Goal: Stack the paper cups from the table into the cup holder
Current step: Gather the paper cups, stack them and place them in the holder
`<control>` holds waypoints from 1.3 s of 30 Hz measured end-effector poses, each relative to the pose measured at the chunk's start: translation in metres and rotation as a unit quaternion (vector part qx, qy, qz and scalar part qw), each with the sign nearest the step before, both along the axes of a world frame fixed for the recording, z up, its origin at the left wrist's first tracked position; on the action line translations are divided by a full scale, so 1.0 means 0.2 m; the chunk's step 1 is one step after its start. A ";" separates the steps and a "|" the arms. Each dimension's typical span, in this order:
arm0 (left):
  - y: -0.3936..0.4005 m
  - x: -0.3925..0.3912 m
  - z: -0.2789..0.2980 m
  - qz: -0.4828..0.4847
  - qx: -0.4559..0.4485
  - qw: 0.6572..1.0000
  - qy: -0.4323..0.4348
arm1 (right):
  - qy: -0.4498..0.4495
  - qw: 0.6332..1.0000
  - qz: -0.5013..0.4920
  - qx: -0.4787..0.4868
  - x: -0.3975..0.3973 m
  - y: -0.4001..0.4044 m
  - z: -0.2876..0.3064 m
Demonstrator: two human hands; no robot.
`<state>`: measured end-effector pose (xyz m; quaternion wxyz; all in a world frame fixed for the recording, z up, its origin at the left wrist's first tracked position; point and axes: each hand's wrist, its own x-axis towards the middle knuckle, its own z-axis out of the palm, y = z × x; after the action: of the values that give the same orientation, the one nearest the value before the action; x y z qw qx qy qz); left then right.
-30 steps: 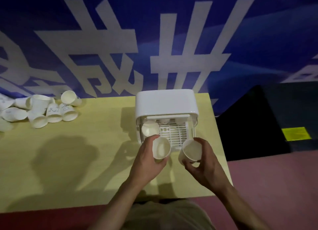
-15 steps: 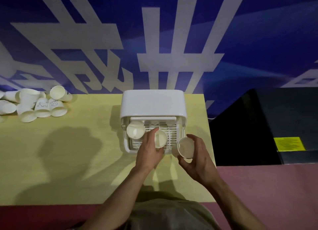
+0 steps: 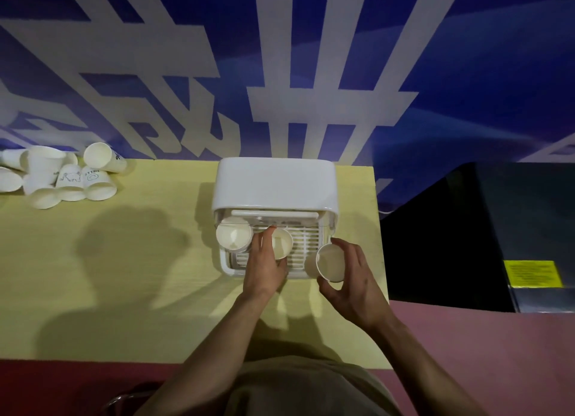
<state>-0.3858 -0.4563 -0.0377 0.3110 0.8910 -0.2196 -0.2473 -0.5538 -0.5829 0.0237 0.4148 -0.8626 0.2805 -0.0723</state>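
The white cup holder (image 3: pixel 275 183) stands at the far side of the yellow table (image 3: pixel 124 275), its slotted tray facing me. One white paper cup (image 3: pixel 234 237) sits in the tray's left slot, mouth toward me. My left hand (image 3: pixel 264 266) grips a second paper cup (image 3: pixel 282 243) over the middle of the tray. My right hand (image 3: pixel 351 278) holds a third paper cup (image 3: pixel 330 263) just off the tray's right front corner, mouth toward me.
A heap of several white paper cups (image 3: pixel 67 179), some printed, lies at the table's far left. A blue wall with large white characters rises behind the table. A black box (image 3: pixel 497 228) with a yellow label stands to the right, beyond the table's right edge.
My left hand has carried its cup forward from in front of the holder to over the tray's middle. My right hand with its cup has moved up beside the tray's right corner.
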 end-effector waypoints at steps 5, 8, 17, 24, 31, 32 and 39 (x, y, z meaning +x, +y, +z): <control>-0.01 0.02 -0.02 0.001 0.008 1.000 0.014 | -0.001 1.000 0.001 0.000 0.02 -0.01 -0.02; -0.01 0.02 -0.03 0.000 0.011 1.000 0.022 | 0.002 1.000 0.001 0.000 0.02 -0.01 -0.03; -0.01 0.05 -0.04 -0.008 -0.004 0.999 0.035 | 0.010 1.000 0.004 -0.011 0.03 0.00 -0.06; 0.06 0.02 0.01 -0.041 -0.028 0.999 0.007 | -0.019 1.000 -0.013 -0.002 0.08 0.04 -0.02; 0.19 -0.02 0.11 -0.039 -0.049 0.998 -0.006 | -0.034 0.999 -0.034 0.022 0.16 0.11 -0.03; 0.21 -0.01 0.13 -0.041 -0.052 0.998 -0.010 | -0.034 0.999 -0.033 0.024 0.18 0.12 -0.03; 0.35 0.00 0.18 -0.050 -0.074 0.996 -0.015 | -0.011 0.999 -0.029 -0.008 0.29 0.20 -0.07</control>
<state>-0.3856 -0.3865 -0.0013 0.3600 0.8572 -0.2859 -0.2321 -0.4957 -0.5431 0.0100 0.4090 -0.8563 0.3004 -0.0962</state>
